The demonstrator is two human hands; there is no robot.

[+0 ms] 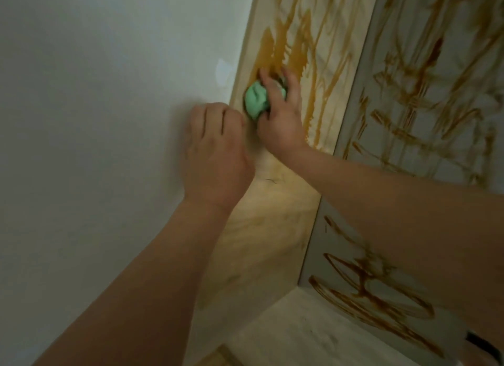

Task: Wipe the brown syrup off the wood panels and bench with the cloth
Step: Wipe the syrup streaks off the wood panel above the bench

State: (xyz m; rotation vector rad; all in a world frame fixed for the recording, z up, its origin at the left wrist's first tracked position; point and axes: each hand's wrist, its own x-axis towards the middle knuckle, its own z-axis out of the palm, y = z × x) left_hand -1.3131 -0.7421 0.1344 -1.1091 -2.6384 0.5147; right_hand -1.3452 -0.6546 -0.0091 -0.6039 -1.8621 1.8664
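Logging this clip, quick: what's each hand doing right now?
Left hand: closed, fingers curled against the wall, holding nothing.
Right hand: gripping the cloth, pressed on the panel.

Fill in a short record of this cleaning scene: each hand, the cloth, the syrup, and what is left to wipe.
Right hand: presses a bunched green cloth on the wood panel
Left hand: fingers curled, against the white wall
Brown syrup: streaks above the cloth
Left to wipe: upper wood panel, and the grey panel to the right
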